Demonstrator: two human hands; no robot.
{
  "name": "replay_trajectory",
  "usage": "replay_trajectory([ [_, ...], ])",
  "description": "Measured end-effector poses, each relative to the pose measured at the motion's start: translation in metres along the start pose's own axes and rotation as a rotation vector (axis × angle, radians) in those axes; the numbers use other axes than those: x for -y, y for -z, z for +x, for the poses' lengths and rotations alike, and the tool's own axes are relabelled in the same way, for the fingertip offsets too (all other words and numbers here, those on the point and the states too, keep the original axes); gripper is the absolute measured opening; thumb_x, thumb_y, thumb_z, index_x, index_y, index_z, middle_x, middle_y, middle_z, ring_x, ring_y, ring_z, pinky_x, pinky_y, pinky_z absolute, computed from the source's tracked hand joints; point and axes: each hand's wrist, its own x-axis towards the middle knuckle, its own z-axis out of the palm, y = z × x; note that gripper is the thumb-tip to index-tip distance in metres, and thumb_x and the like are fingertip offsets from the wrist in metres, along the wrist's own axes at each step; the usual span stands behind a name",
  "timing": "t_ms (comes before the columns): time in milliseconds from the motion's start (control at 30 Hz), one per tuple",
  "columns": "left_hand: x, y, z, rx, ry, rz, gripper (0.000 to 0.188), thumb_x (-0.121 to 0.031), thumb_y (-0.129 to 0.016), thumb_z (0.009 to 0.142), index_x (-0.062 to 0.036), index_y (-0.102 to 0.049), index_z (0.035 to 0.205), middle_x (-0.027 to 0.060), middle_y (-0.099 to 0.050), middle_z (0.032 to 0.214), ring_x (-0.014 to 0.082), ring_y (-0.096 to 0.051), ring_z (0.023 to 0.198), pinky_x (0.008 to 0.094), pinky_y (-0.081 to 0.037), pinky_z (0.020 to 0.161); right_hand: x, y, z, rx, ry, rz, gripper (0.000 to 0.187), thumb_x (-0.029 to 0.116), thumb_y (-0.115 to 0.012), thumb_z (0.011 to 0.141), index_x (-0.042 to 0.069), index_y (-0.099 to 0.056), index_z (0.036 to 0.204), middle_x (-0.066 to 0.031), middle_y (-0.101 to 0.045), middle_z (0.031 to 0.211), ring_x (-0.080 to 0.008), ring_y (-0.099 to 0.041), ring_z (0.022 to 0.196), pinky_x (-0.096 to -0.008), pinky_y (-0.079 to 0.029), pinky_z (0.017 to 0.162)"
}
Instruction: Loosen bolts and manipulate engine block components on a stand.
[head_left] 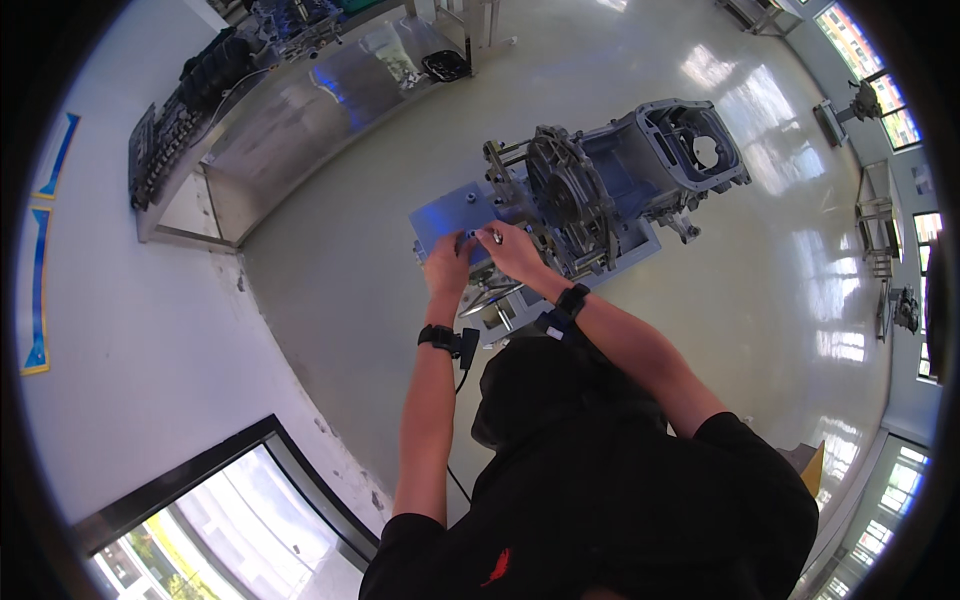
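My left hand (447, 264) and my right hand (512, 252) meet over the near edge of a flat metal plate (443, 216), fingertips almost touching. Both hands look closed in a pinch. A small shiny metal piece (497, 238) shows at the right fingers; its kind is too small to tell. What the left fingers pinch, if anything, is hidden. A small round metal part (471, 198) stands on the plate. Just right of the plate, a grey engine or gearbox casing (625, 165) with a round, ribbed face (563, 190) rests on a metal stand (640, 250).
At the far left a steel workbench (290, 140) carries dark engine parts (215, 75). A black tray-like object (446, 66) is by its right end. Along the right wall stand more metal stands (878, 210). A glass door (240, 520) is at lower left.
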Motion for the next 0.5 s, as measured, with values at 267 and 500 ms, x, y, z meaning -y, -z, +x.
replay_trajectory([
  [267, -0.023, -0.051, -0.073, 0.540, 0.091, -0.363, 0.025, -0.023, -0.045, 0.093, -0.0033, -0.055, 0.105, 0.0095, -0.059, 0.070, 0.0186, -0.060, 0.073, 0.0319, -0.044, 0.066, -0.016, 0.172, -0.101, 0.179, -0.331, 0.112, 0.024, 0.024, -0.055, 0.088, 0.003, -0.060, 0.099, 0.0005, -0.056, 0.069, -0.0055, -0.045, 0.058, -0.0230, -0.036, 0.051],
  [500, -0.058, -0.119, -0.085, 0.467, 0.125, -0.646, 0.045, -0.035, -0.055, 0.087, 0.0055, -0.052, 0.106, 0.0101, -0.060, 0.083, 0.0150, -0.057, 0.081, 0.0286, -0.043, 0.072, -0.091, 0.184, -0.090, -0.064, -0.546, 0.268, 0.028, 0.024, -0.057, 0.086, 0.002, -0.060, 0.104, -0.0004, -0.059, 0.074, -0.0057, -0.045, 0.057, -0.0231, -0.037, 0.052],
])
